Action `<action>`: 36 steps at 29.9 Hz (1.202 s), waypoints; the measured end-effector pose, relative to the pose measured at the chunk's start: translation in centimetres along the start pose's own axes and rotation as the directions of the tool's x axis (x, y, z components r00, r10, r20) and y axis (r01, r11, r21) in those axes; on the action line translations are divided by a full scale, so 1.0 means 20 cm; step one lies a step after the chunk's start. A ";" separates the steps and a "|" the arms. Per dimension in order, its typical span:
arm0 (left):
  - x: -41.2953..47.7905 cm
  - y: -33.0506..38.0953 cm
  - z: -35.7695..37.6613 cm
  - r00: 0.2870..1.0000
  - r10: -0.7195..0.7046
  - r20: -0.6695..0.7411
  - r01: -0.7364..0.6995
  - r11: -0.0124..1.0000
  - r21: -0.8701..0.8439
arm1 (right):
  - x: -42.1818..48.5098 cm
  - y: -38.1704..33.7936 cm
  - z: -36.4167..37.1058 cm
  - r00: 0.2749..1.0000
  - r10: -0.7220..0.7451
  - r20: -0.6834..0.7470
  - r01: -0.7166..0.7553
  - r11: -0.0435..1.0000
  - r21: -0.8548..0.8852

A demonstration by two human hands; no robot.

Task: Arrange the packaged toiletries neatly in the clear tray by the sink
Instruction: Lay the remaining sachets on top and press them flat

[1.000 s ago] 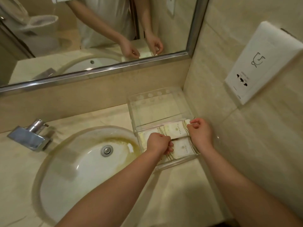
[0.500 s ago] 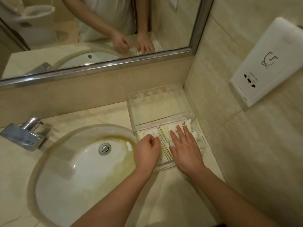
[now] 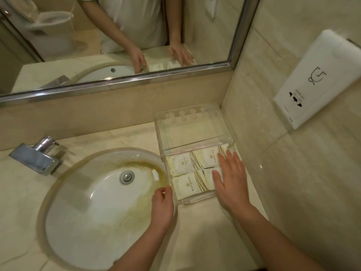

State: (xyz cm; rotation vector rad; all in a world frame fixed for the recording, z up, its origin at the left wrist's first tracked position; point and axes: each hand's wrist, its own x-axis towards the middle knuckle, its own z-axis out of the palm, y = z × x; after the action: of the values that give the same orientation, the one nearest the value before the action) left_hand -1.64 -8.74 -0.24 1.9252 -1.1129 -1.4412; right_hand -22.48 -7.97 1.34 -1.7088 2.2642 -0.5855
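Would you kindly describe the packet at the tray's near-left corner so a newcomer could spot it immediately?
Start at the sink basin; the clear tray sits just to its right. In the tray's front compartment, the near-left packet lies closest to the left hand. Unlike its neighbours, it is fully uncovered, while the right hand overlaps the right-side packets.

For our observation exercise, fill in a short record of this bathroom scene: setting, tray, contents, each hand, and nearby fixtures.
setting: marble counter in a corner below a mirror
tray: clear acrylic tray, right of the sink
contents: white packaged toiletries lying flat in the near compartment; far compartment looks empty
left hand: loosely curled at the tray's near left corner
right hand: open, flat, fingers over the right-side packets
fixtures: chrome faucet; white wall outlet panel
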 end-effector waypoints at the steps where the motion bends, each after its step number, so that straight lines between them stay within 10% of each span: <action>1: -0.01 0.00 0.00 0.999 -0.006 0.045 0.007 1.000 -0.021 | -0.04 0.02 -0.01 0.992 0.112 -0.060 -0.107 0.992 0.071; 5: -0.04 0.04 0.00 0.993 0.023 0.115 -0.015 0.997 -0.076 | -0.19 0.10 0.03 0.852 0.522 0.037 -0.490 0.773 0.403; 11: -0.02 0.07 0.01 0.993 0.021 0.117 -0.012 0.997 -0.079 | -0.12 0.12 -0.01 0.837 0.535 0.119 -0.477 0.605 0.637; 19: 0.09 0.13 -0.02 0.996 0.006 0.084 0.002 0.995 -0.101 | -0.05 0.08 -0.01 0.865 0.501 0.034 -0.417 0.679 0.604; 24: 0.10 0.12 -0.01 0.996 0.019 0.082 -0.012 0.996 -0.084 | 0.03 0.05 -0.03 0.973 0.157 -0.170 -0.141 0.985 0.103; 36: 0.10 0.09 0.00 0.994 0.058 0.091 -0.057 0.998 -0.012 | 0.26 0.04 0.07 0.995 0.079 -0.062 -0.071 0.991 0.117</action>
State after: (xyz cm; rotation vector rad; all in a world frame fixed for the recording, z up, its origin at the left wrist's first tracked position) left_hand -1.92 -11.36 0.14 1.8216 -1.1901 -1.5136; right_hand -23.99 -13.00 -0.07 -1.5649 2.2808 -0.7507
